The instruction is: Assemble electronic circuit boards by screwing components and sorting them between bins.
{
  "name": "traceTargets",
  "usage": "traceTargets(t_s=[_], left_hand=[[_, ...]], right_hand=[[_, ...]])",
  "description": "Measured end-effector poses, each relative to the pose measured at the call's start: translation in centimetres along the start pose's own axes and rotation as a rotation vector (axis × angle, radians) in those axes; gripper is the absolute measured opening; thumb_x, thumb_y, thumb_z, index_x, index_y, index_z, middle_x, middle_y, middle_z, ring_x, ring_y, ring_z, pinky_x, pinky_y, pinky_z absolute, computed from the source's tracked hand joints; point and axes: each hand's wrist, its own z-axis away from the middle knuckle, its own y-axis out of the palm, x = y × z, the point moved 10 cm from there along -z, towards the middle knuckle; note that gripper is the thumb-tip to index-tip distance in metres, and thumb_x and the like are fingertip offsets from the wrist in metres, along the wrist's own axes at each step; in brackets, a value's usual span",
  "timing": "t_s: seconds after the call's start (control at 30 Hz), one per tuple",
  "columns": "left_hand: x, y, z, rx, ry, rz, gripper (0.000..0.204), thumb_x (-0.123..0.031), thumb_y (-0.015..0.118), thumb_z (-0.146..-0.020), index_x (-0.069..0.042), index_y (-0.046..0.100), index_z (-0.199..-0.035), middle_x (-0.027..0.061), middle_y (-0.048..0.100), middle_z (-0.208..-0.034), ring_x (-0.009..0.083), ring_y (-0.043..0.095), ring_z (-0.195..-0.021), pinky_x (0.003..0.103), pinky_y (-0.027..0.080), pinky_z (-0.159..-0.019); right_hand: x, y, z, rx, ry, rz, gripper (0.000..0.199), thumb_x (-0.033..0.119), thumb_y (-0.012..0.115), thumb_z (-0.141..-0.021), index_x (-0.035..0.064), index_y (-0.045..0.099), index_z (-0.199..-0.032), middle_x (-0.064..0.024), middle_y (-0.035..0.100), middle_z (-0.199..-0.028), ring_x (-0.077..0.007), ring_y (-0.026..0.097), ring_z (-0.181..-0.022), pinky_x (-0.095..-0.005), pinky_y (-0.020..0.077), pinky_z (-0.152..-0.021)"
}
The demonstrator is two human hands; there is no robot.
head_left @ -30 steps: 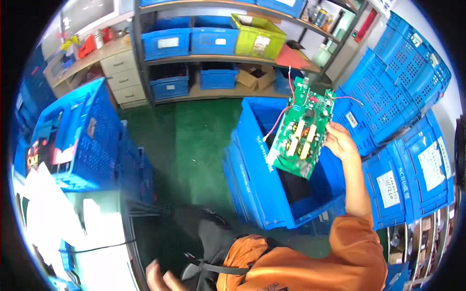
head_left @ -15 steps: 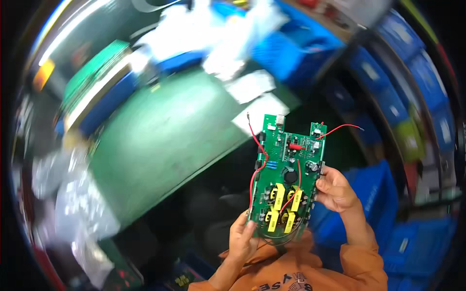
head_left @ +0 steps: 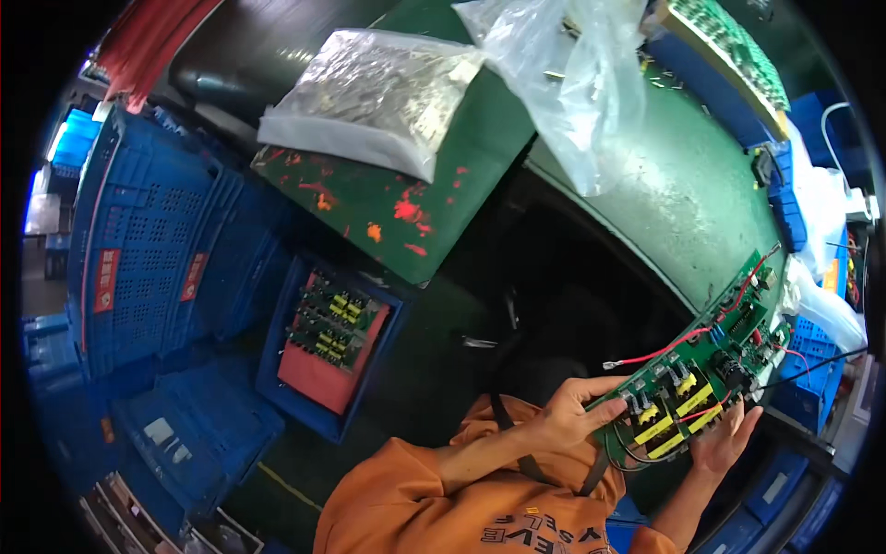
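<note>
A green circuit board [head_left: 688,374] is in both my hands at the lower right, tilted with its far end up and to the right. Yellow transformers, a dark round coil and loose red and black wires show on its face. My left hand [head_left: 586,413] grips the near left corner, thumb on top. Along the lower right edge, my right hand [head_left: 726,441] supports the board; part of its fingers is hidden beneath. A red wire with a metal terminal sticks out above my left hand.
A blue crate [head_left: 268,374] on the floor at left holds similar boards on pink foam. Stacked blue crates [head_left: 138,249] rise beyond it. A paint-spotted green table [head_left: 369,217] carries a filled plastic bag [head_left: 369,97]. Clear bags [head_left: 591,102] hang over the green bench [head_left: 683,185], near a row of boards [head_left: 734,51].
My view has swung left, bringing the floor crate and paint-spotted table in. The board has gone from nearly upright in view to slanted at the right, still in both hands.
</note>
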Motion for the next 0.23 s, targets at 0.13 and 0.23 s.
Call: traceTargets(t_s=[0.13, 0.23], left_hand=[[-0.7, -0.5, -2.2, 0.018, 0.009, -0.306, 0.039, -0.023, 0.053, -0.089, 0.006, 0.051, -0.115, 0.0077, 0.062, -0.101, 0.0102, 0.053, -0.092, 0.025, 0.042, -0.082], [-0.6, -0.8, -3.6, -0.019, -0.005, -0.030, 0.040, -0.020, 0.056, -0.087, 0.003, 0.050, -0.119, 0.0076, 0.061, -0.103, 0.0133, 0.054, -0.094, 0.027, 0.042, -0.085]], right_hand=[[1.7, -1.2, -1.7, -0.102, -0.185, -0.142, 0.036, 0.028, 0.036, -0.093, 0.0040, 0.048, -0.118, -0.0098, 0.057, -0.111, -0.0229, 0.054, -0.102, -0.0396, 0.0399, -0.091], [1.3, 2.6, -3.7, -0.113, -0.114, -0.251, 0.036, 0.030, 0.039, -0.093, 0.0116, 0.048, -0.122, -0.0108, 0.055, -0.117, -0.0245, 0.051, -0.108, -0.0376, 0.0360, -0.096]])
